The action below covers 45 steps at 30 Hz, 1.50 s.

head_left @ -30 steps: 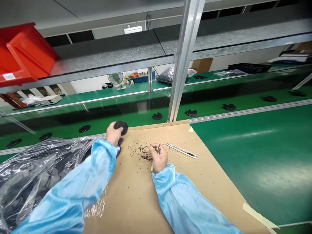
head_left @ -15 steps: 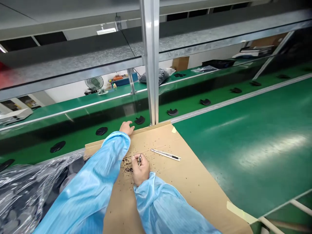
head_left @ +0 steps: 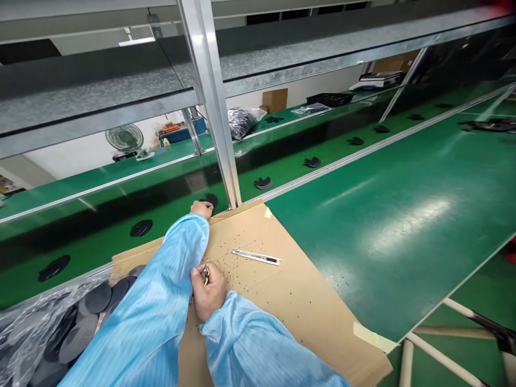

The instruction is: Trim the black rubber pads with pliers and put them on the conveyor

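Note:
My left hand (head_left: 201,208) reaches over the cardboard's far edge to the green belt. Its fingers close on a black curved piece (head_left: 210,199), partly covered by the hand. Over the cardboard, near my left sleeve, my right hand (head_left: 212,293) is closed around a small shiny metal tool (head_left: 206,275). Most of that tool is hidden in the fist, so its kind is unclear. A slim white utility knife (head_left: 256,257) lies to the right of this hand. Tiny dark scraps (head_left: 241,269) are scattered around it on the cardboard sheet (head_left: 290,317).
Clear plastic (head_left: 24,328) with many dark rounded pads (head_left: 78,338) lies at the lower left. More black pieces (head_left: 263,183) sit spaced along the belt (head_left: 177,207). A metal post (head_left: 215,107) rises at the cardboard's far edge, under a long shelf (head_left: 322,64).
My left hand has met the black curved piece, which was just beyond its fingers before. The belt's pieces have shifted left in view as the camera turned right. My right hand keeps the metal tool.

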{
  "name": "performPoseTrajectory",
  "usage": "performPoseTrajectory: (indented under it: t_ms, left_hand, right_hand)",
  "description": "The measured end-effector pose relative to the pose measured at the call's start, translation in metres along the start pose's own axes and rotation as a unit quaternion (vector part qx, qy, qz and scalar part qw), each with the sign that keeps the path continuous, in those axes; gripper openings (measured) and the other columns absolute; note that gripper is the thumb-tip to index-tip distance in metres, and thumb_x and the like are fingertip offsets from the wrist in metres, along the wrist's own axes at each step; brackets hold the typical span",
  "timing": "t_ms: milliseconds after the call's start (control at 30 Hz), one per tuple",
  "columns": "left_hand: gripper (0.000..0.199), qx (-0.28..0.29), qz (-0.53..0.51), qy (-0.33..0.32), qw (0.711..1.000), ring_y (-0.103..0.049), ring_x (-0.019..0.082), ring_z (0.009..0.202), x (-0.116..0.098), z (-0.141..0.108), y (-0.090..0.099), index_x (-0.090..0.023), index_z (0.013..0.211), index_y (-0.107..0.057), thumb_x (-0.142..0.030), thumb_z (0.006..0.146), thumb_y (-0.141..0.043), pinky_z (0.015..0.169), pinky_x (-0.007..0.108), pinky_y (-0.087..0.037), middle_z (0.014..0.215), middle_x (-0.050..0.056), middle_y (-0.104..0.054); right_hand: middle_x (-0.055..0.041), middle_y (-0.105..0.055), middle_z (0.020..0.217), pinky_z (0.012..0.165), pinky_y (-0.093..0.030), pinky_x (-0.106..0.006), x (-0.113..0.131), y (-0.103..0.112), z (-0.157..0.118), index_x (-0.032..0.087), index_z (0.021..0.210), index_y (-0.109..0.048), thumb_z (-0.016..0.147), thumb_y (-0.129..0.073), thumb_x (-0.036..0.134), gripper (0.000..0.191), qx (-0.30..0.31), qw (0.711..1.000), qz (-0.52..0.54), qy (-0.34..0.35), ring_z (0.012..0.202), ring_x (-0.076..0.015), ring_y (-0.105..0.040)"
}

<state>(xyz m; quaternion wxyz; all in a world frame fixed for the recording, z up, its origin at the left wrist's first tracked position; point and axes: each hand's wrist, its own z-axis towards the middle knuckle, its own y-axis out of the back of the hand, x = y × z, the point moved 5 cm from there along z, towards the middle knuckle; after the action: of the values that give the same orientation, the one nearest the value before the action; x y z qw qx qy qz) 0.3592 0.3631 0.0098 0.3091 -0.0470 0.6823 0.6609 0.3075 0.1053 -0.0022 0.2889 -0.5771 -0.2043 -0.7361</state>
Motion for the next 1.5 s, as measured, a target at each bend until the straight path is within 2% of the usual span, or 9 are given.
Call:
performPoseTrajectory:
  t_ms: [267, 533, 600, 767, 900, 1067, 1267, 1367, 1500]
  left_hand:
    - [0.008, -0.085, -0.128, 0.057, 0.987, -0.061, 0.024, 0.096, 0.007, -0.030, 0.035, -0.014, 0.077, -0.072, -0.012, 0.072, -0.066, 0.090, 0.031, -0.042, 0.087, 0.011, -0.069]
    - [0.030, -0.205, -0.354, 0.108, 0.906, -0.063, 0.012, 0.078, 0.045, -0.122, 0.103, -0.014, 0.117, -0.052, -0.015, 0.087, -0.052, 0.070, 0.024, -0.051, 0.102, 0.010, -0.064]
    - [0.029, -0.193, -0.445, 0.131, 0.865, -0.062, 0.010, 0.071, 0.067, -0.159, 0.112, -0.014, 0.114, -0.051, -0.015, 0.086, -0.053, 0.064, 0.022, -0.051, 0.097, 0.008, -0.065]
    - [0.015, -0.108, -0.707, 0.202, 0.669, -0.062, 0.011, 0.075, 0.111, -0.252, 0.096, -0.016, 0.094, -0.059, -0.013, 0.080, -0.062, 0.068, 0.022, -0.052, 0.088, 0.004, -0.065]
    - [0.015, -0.106, -0.763, 0.227, 0.596, -0.058, 0.008, 0.061, 0.125, -0.291, 0.073, -0.014, 0.091, -0.059, -0.011, 0.077, -0.064, 0.054, 0.017, -0.048, 0.075, 0.001, -0.061]
    - [0.019, -0.090, -0.780, 0.236, 0.572, -0.044, 0.005, 0.041, 0.128, -0.297, 0.060, -0.016, 0.093, -0.055, -0.019, 0.076, -0.065, 0.032, 0.015, -0.026, 0.062, -0.004, -0.050]
    - [0.032, -0.073, -0.801, 0.234, 0.546, -0.051, 0.007, 0.050, 0.126, -0.294, 0.058, -0.016, 0.091, -0.053, -0.018, 0.066, -0.073, 0.038, 0.016, -0.031, 0.072, -0.001, -0.057]
    - [0.047, -0.085, -0.798, 0.228, 0.551, -0.061, 0.012, 0.069, 0.124, -0.294, 0.055, -0.016, 0.098, -0.054, -0.008, 0.057, -0.076, 0.057, 0.021, -0.047, 0.086, 0.003, -0.063]
    - [0.047, -0.065, -0.778, 0.194, 0.595, -0.062, 0.015, 0.078, 0.118, -0.291, 0.044, -0.014, 0.093, -0.058, -0.009, 0.053, -0.082, 0.077, 0.028, -0.049, 0.088, 0.007, -0.067]
  right_hand:
    - [0.0027, -0.049, 0.059, 0.055, -0.033, -0.023, 0.004, 0.001, 0.002, 0.019, 0.064, -0.050, 0.081, -0.053, 0.034, 0.023, 0.035, 0.999, -0.011, 0.022, 0.057, -0.0124, -0.046]
    - [0.0039, -0.046, 0.055, 0.054, -0.033, -0.023, -0.005, -0.001, 0.005, 0.018, 0.066, -0.052, 0.082, -0.052, 0.041, 0.028, 0.054, 0.998, 0.008, 0.029, 0.053, -0.0114, -0.041]
    - [0.0041, -0.046, 0.056, 0.054, -0.034, -0.022, -0.005, -0.001, 0.005, 0.018, 0.068, -0.053, 0.082, -0.052, 0.043, 0.028, 0.069, 0.997, 0.007, 0.033, 0.053, -0.0112, -0.041]
    - [0.0037, -0.046, 0.057, 0.054, -0.034, -0.023, -0.002, -0.006, 0.005, 0.017, 0.070, -0.055, 0.080, -0.055, 0.046, 0.031, 0.108, 0.993, -0.013, 0.042, 0.055, -0.0117, -0.042]
    - [0.0017, -0.050, 0.060, 0.057, -0.037, -0.024, 0.005, -0.009, 0.002, 0.017, 0.071, -0.056, 0.076, -0.058, 0.047, 0.031, 0.153, 0.986, -0.021, 0.058, 0.057, -0.0128, -0.043]
    - [0.0022, -0.046, 0.058, 0.055, -0.037, -0.025, 0.007, -0.004, -0.005, 0.017, 0.072, -0.057, 0.078, -0.057, 0.052, 0.036, 0.173, 0.982, -0.042, 0.065, 0.056, -0.0130, -0.042]
    - [0.0032, -0.044, 0.055, 0.052, -0.036, -0.025, 0.016, -0.014, 0.010, 0.017, 0.069, -0.055, 0.079, -0.057, 0.050, 0.035, 0.157, 0.980, -0.079, 0.088, 0.052, -0.0122, -0.040]
    - [-0.0011, -0.057, 0.064, 0.059, -0.042, -0.027, 0.030, -0.054, 0.026, 0.016, 0.075, -0.060, 0.080, -0.054, 0.043, 0.028, 0.235, 0.946, -0.178, 0.136, 0.060, -0.0149, -0.051]
    - [-0.0057, -0.068, 0.086, 0.071, -0.045, -0.032, 0.037, -0.126, 0.036, 0.019, 0.089, -0.067, 0.076, -0.057, 0.029, 0.019, 0.373, 0.848, -0.326, 0.191, 0.078, -0.0212, -0.062]
